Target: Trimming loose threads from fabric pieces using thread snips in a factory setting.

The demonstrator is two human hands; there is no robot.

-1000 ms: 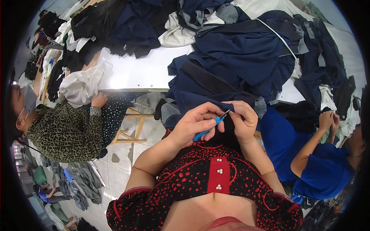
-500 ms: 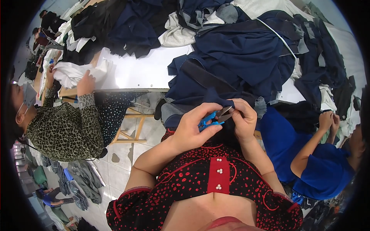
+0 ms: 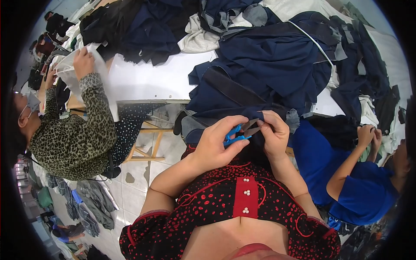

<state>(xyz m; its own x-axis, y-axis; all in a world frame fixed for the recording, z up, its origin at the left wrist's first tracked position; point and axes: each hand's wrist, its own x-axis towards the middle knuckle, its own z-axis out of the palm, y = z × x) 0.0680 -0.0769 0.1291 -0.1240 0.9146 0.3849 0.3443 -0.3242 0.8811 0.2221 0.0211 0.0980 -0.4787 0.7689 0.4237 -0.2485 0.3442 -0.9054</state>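
My left hand is closed around blue-handled thread snips, whose metal blades stand apart and point toward my right hand. In my right hand, the thumb and fingers pinch an edge of navy fabric right at the blade tips. Whether the blades touch the cloth, I cannot tell. Beyond both hands, a big crumpled heap of navy garments lies on the white table, and a darker strip of cloth rests on its near side.
To the left, a co-worker in a leopard-print top holds up white cloth. Another co-worker in blue sits close on my right. A wooden stool stands left of me. Black and pale fabric piles cover the table's far side.
The navy fabric between my hands has dropped lower and flatter, while my hands stay nearly in place. At left, the co-worker has raised the white cloth off the table.
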